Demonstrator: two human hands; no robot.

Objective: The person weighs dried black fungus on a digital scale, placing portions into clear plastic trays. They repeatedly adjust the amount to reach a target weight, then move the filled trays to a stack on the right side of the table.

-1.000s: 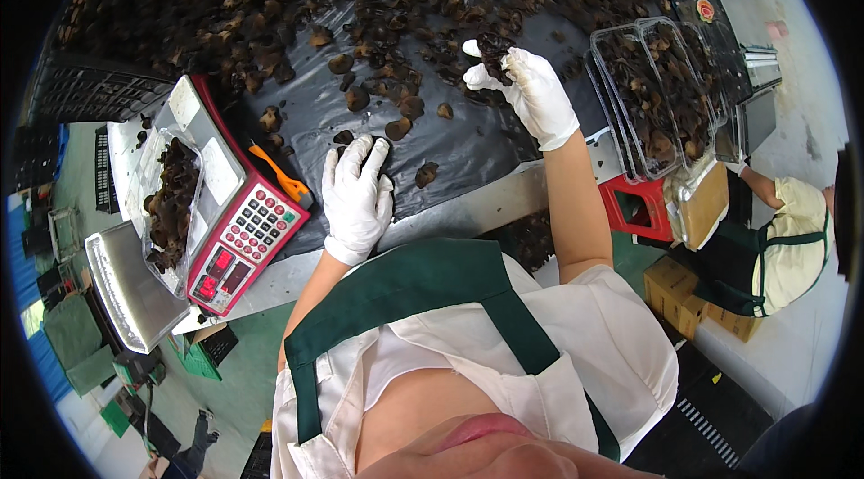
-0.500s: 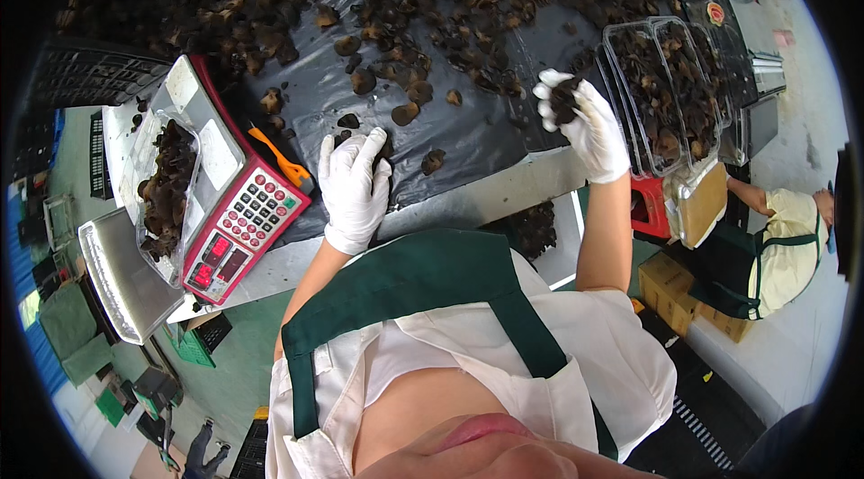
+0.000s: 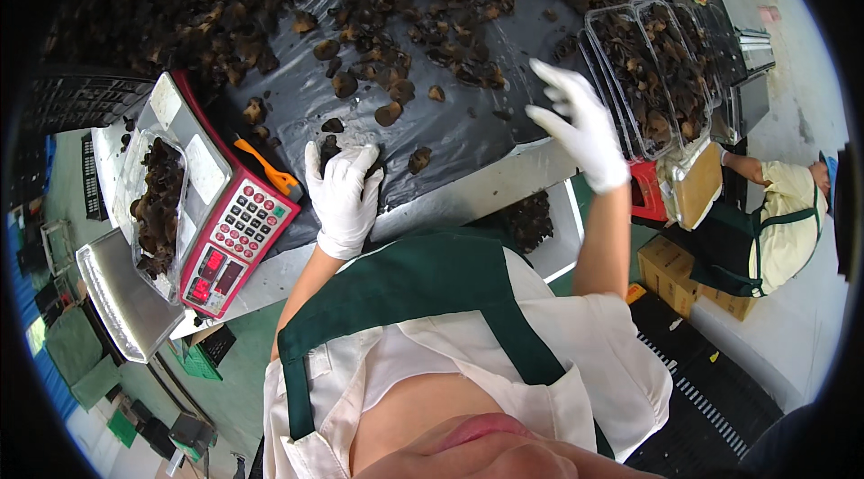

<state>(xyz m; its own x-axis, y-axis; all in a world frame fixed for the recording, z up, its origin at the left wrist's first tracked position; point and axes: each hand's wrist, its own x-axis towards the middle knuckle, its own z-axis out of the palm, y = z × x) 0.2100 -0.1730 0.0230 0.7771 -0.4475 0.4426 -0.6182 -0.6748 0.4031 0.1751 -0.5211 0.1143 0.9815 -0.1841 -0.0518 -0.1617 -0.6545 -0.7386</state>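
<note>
One left grip (image 3: 343, 198) palm-down, one right grip (image 3: 589, 135) outstretched (loosely splayed).

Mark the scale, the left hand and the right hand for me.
Scale (image 3: 240, 216): head view, on its keypad.
Left hand (image 3: 344, 203): head view, on the back of the hand.
Right hand (image 3: 591, 134): head view, mid-hand, between fingers and wrist.
</note>
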